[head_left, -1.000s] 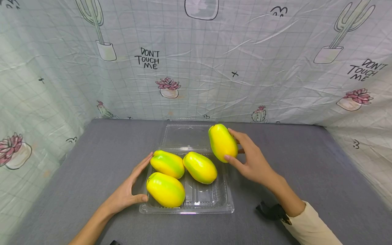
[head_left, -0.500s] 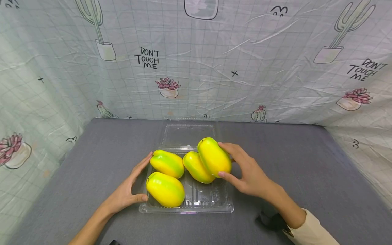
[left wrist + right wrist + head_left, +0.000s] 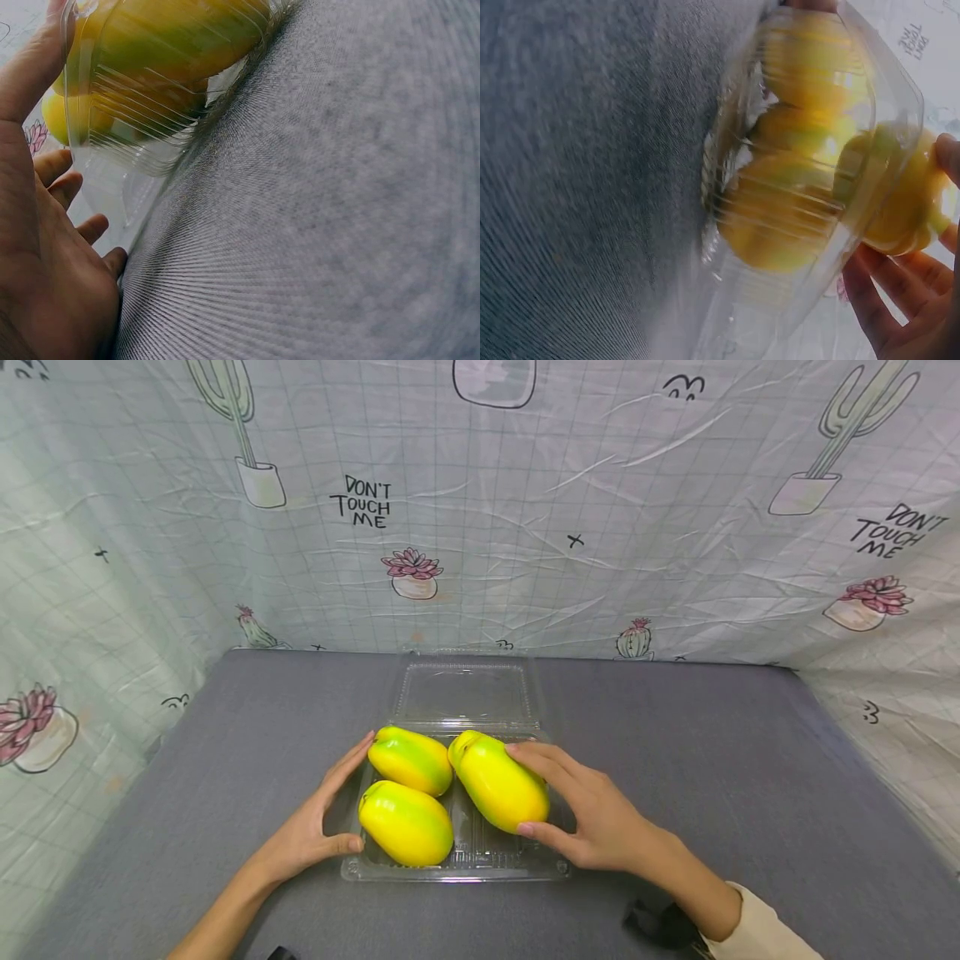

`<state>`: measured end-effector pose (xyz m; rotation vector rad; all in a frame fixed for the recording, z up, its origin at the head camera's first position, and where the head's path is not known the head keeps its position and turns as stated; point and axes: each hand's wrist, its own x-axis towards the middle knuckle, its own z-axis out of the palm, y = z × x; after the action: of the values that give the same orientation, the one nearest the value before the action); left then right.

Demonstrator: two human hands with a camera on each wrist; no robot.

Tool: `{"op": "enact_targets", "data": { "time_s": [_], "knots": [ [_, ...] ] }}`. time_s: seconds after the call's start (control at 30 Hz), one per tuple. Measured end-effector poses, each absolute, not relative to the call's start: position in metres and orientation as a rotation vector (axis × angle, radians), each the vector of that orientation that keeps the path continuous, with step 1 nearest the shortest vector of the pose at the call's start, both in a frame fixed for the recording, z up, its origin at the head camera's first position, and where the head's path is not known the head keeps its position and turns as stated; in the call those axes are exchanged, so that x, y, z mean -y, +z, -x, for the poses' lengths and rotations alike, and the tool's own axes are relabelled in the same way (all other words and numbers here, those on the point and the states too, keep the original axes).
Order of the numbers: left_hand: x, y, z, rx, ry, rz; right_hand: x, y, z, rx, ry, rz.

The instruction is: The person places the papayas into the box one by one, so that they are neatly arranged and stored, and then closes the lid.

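In the head view, my right hand point(image 3: 607, 814) grips a yellow-green papaya point(image 3: 504, 783) between thumb and fingers, over the right half of a clear plastic clamshell box point(image 3: 517, 862). This fruit mostly hides another papaya point(image 3: 459, 747) beneath it. From the right wrist, the held papaya point(image 3: 907, 191) shows above the box rim. Two more papayas lie in the left half, one at the back point(image 3: 408, 762) and one at the front point(image 3: 405, 823). My left hand point(image 3: 303, 835) rests along the box's left side, thumb and fingers extended; the left wrist view shows its thumb at the box wall.
The box's clear lid point(image 3: 463, 693) lies folded back behind it on the grey cloth-covered table point(image 3: 712, 760). A patterned curtain point(image 3: 480, 527) rises behind and at both sides. A dark strap point(image 3: 660, 927) hangs at the right wrist, by a cream sleeve point(image 3: 757, 935).
My right hand has brought its papaya forward, left and down from behind the box's right side, so that it now overlaps the right-hand papaya. My left hand has stayed in place.
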<state>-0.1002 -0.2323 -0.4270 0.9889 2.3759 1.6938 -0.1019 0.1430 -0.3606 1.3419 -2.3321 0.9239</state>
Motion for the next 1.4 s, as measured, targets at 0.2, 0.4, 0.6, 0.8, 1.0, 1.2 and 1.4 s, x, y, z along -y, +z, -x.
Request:
{"op": "enact_targets", "data": {
  "time_s": [0.2,0.4,0.6,0.8,1.0,1.2,1.4],
  "knots": [
    [0.233,-0.428,0.1,-2.386,1.69,-0.996,-0.139,-0.366,0.098,2.313,0.907,-1.382],
    [0.231,-0.429,0.1,-2.392,1.681,-0.98,-0.136,-0.371,0.095,2.308,0.875,-1.443],
    [0.231,-0.43,0.1,-2.39,1.686,-0.989,-0.133,-0.376,0.092,2.352,0.837,-1.462],
    [0.231,-0.43,0.1,-2.386,1.689,-0.988,-0.132,-0.38,0.09,2.368,0.837,-1.462],
    [0.231,-0.43,0.099,-2.389,1.69,-0.991,-0.134,-0.381,0.088,2.436,0.866,-1.444],
    [0.231,-0.43,0.099,-2.387,1.691,-0.986,-0.133,-0.381,0.086,2.495,0.899,-1.444],
    [0.23,-0.429,0.099,-2.384,1.694,-0.99,-0.133,-0.381,0.086,2.488,0.909,-1.439]
  ]
}}
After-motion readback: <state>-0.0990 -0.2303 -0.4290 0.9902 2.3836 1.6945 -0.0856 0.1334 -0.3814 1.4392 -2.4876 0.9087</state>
